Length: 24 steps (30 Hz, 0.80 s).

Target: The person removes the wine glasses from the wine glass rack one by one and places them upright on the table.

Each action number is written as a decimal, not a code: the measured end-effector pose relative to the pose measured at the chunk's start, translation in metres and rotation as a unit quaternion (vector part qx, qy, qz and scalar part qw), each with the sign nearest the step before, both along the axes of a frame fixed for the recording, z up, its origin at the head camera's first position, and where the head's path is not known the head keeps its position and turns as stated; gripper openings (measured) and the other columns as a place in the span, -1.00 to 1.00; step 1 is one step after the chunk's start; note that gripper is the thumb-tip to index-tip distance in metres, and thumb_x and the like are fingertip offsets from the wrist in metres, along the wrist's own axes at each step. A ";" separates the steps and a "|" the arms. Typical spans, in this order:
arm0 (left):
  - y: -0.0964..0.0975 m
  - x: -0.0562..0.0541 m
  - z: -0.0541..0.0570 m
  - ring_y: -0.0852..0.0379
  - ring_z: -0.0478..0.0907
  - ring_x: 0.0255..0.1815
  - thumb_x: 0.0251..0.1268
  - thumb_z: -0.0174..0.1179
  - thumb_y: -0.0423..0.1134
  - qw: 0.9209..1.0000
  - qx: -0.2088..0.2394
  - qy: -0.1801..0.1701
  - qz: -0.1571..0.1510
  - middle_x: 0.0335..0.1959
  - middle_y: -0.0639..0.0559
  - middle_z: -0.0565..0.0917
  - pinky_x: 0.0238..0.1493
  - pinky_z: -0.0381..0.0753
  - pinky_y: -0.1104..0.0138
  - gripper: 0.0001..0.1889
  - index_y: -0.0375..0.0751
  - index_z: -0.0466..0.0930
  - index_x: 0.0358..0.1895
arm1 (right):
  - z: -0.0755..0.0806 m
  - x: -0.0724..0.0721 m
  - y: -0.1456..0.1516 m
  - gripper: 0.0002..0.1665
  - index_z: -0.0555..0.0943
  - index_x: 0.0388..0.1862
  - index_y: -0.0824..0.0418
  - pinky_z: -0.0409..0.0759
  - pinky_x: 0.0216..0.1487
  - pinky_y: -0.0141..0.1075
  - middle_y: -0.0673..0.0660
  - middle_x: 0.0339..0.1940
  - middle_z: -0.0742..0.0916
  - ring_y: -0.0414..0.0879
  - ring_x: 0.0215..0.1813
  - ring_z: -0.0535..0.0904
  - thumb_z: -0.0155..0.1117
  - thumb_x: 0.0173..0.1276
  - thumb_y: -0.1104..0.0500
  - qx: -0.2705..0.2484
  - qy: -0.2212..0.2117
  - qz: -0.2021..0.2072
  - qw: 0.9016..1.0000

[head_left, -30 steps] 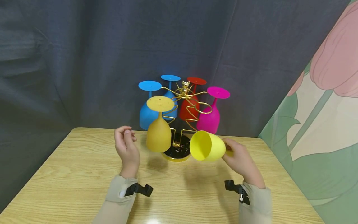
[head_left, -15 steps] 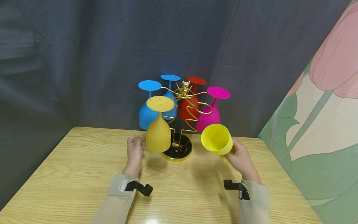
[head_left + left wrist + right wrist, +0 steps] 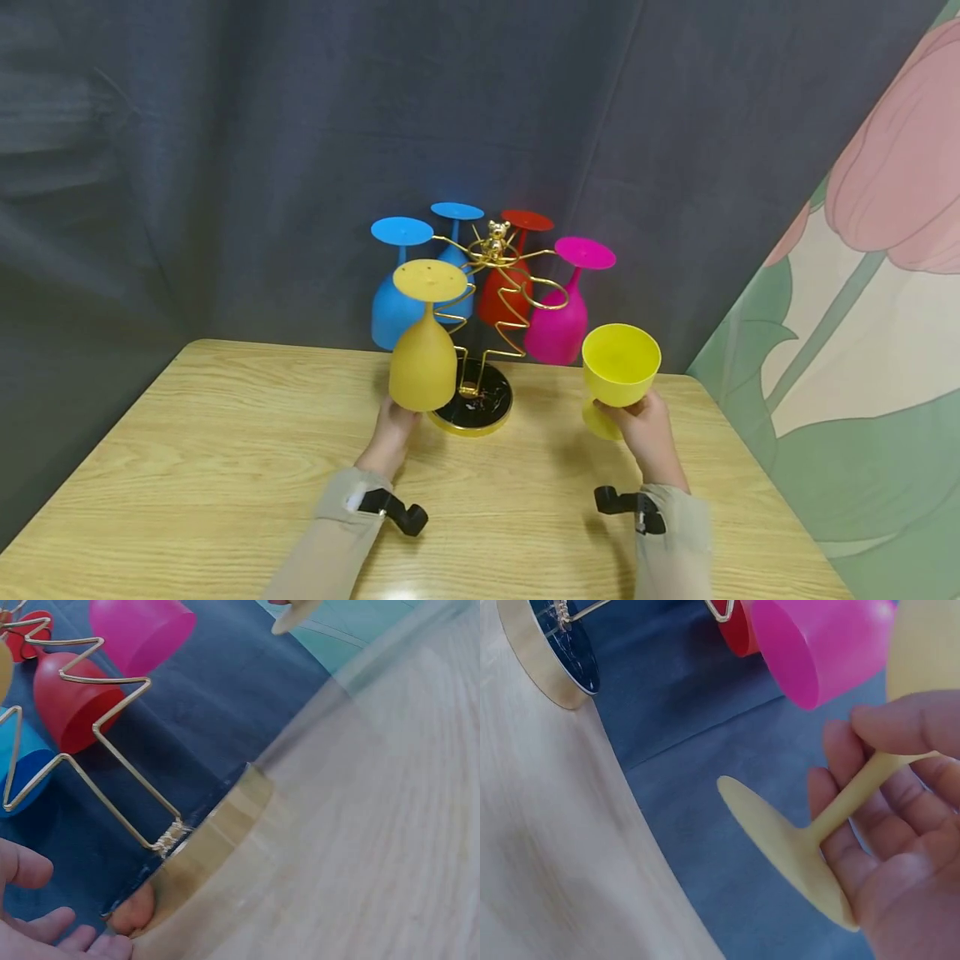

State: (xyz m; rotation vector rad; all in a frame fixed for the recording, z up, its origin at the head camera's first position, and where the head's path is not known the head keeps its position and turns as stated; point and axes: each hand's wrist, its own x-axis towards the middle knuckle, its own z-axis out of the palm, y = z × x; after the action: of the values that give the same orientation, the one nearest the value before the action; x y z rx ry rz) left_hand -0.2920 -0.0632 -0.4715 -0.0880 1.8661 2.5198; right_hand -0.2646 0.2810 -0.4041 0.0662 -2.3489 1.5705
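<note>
My right hand (image 3: 647,427) holds a yellow goblet (image 3: 624,390) upright above the table, fingers and thumb around its stem (image 3: 855,796) just under the bowl. A gold wire goblet rack (image 3: 512,350) with a bear figure on top stands on a round black base with a gold rim (image 3: 225,829). My left hand (image 3: 390,437) reaches low beside that base, its fingers (image 3: 52,924) extended right at the gold rim. Part of this hand is hidden in the head view behind an amber-yellow goblet (image 3: 423,367), which hangs upside down on the rack.
Also hanging upside down are two blue goblets (image 3: 393,312), a red goblet (image 3: 498,300) and a magenta goblet (image 3: 558,329). One wire ring (image 3: 546,305) at the front right bears no goblet. A dark curtain (image 3: 300,167) closes off the back of the wooden table (image 3: 187,467).
My right hand has moved right, away from the rack, turning the yellow goblet from lying sideways to upright. My left hand has come right and down to the rack's base.
</note>
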 end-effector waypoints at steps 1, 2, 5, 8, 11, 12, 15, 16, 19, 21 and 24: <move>0.001 -0.001 -0.001 0.24 0.34 -0.04 0.52 0.13 -0.09 1.000 -0.006 -0.006 0.006 -0.19 0.26 0.45 0.28 0.30 0.18 -0.91 0.14 0.45 -0.23 | -0.001 -0.001 0.000 -0.54 0.53 0.18 0.31 0.50 0.09 -0.53 -0.24 -0.15 0.69 -0.31 -0.01 0.59 0.41 0.33 0.34 -0.012 -0.003 -0.006 1.000; 0.003 -0.001 -0.001 0.23 0.33 -0.05 0.51 0.12 -0.08 1.000 -0.010 -0.008 0.012 -0.19 0.24 0.45 0.26 0.32 0.20 -0.89 0.11 0.45 -0.25 | -0.002 -0.001 0.000 -0.56 0.53 0.16 0.30 0.50 0.09 -0.52 -0.23 -0.17 0.69 -0.29 -0.02 0.60 0.41 0.33 0.33 -0.025 -0.004 -0.009 1.000; 0.009 -0.005 -0.004 0.17 0.35 -0.07 0.51 0.12 -0.08 0.999 -0.027 -0.011 0.034 -0.16 0.13 0.48 0.16 0.36 0.22 -0.86 -0.04 0.50 -0.19 | -0.005 -0.003 0.001 -0.64 0.55 0.09 0.24 0.50 0.09 -0.49 -0.22 -0.21 0.70 -0.25 -0.04 0.59 0.40 0.35 0.32 -0.054 -0.009 -0.017 0.998; 0.014 -0.007 -0.006 0.08 0.38 0.00 0.50 0.11 -0.06 0.995 -0.080 -0.016 0.054 -0.03 -0.01 0.51 0.16 0.40 0.20 -0.73 -0.20 0.52 -0.02 | -0.008 -0.005 0.003 -0.74 0.57 0.02 0.21 0.50 0.09 -0.47 -0.16 -0.22 0.70 -0.21 -0.06 0.60 0.35 0.38 0.32 -0.074 -0.017 -0.017 0.997; 0.018 -0.007 -0.009 0.00 0.41 0.05 0.39 0.17 -0.12 0.990 -0.124 -0.022 0.065 0.05 -0.13 0.53 0.20 0.44 0.14 -0.64 -0.31 0.51 0.09 | -0.012 -0.010 0.006 -0.77 0.57 0.00 0.19 0.53 0.07 -0.47 -0.13 -0.21 0.70 -0.21 -0.07 0.61 0.32 0.40 0.31 -0.079 -0.026 -0.021 0.996; 0.018 -0.007 -0.010 -0.02 0.41 0.05 0.35 0.19 -0.16 0.989 -0.131 -0.020 0.066 0.05 -0.15 0.53 0.20 0.44 0.12 -0.63 -0.33 0.50 0.09 | -0.013 -0.012 0.007 -0.77 0.56 0.00 0.19 0.53 0.06 -0.48 -0.12 -0.21 0.69 -0.22 -0.07 0.61 0.31 0.41 0.31 -0.080 -0.029 -0.022 0.996; 0.018 -0.006 -0.013 -0.04 0.41 -0.02 0.22 0.19 -0.33 0.990 -0.132 -0.007 0.057 -0.01 -0.16 0.52 0.09 0.47 0.17 -0.67 -0.36 0.49 0.04 | -0.017 -0.022 0.012 -0.74 0.54 0.04 0.18 0.54 0.06 -0.47 -0.10 -0.18 0.68 -0.22 -0.05 0.60 0.31 0.42 0.28 -0.076 -0.040 -0.027 0.996; 0.018 -0.005 -0.014 -0.06 0.43 0.00 0.21 0.19 -0.36 0.989 -0.135 -0.001 0.057 0.02 -0.19 0.54 0.11 0.48 0.15 -0.66 -0.37 0.50 0.06 | -0.018 -0.025 0.014 -0.74 0.54 0.05 0.19 0.54 0.05 -0.47 -0.10 -0.18 0.68 -0.21 -0.05 0.59 0.31 0.42 0.27 -0.076 -0.044 -0.031 0.996; 0.018 -0.004 -0.017 -0.12 0.46 0.08 0.19 0.17 -0.46 0.988 -0.147 0.012 0.055 0.11 -0.27 0.56 0.14 0.49 0.11 -0.62 -0.39 0.51 0.11 | -0.023 -0.038 0.019 -0.73 0.52 0.06 0.19 0.52 0.03 -0.45 -0.09 -0.18 0.68 -0.20 -0.05 0.58 0.31 0.42 0.25 -0.076 -0.053 -0.036 0.995; 0.018 -0.004 -0.017 -0.16 0.45 0.13 0.18 0.16 -0.50 0.986 -0.157 0.023 0.057 0.15 -0.30 0.55 0.18 0.47 0.06 -0.61 -0.41 0.50 0.13 | -0.027 -0.046 0.022 -0.72 0.52 0.05 0.19 0.52 0.00 -0.45 -0.12 -0.20 0.68 -0.22 -0.07 0.57 0.31 0.41 0.26 -0.079 -0.057 -0.037 0.995; 0.018 -0.005 -0.020 -0.14 0.44 0.10 0.15 0.15 -0.53 0.982 -0.177 0.032 0.060 0.12 -0.28 0.55 0.12 0.46 0.08 -0.61 -0.40 0.49 0.11 | -0.033 -0.056 0.028 -0.75 0.49 0.03 0.20 0.53 -0.05 -0.47 -0.13 -0.24 0.67 -0.24 -0.12 0.58 0.28 0.42 0.31 -0.112 -0.058 -0.025 0.992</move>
State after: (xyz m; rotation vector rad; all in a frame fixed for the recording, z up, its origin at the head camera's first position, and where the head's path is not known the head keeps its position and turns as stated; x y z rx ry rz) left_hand -0.2968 -0.0450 -0.4912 -0.1237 2.3836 2.2521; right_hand -0.3203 0.3091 -0.4376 -0.1355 -2.2222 1.8463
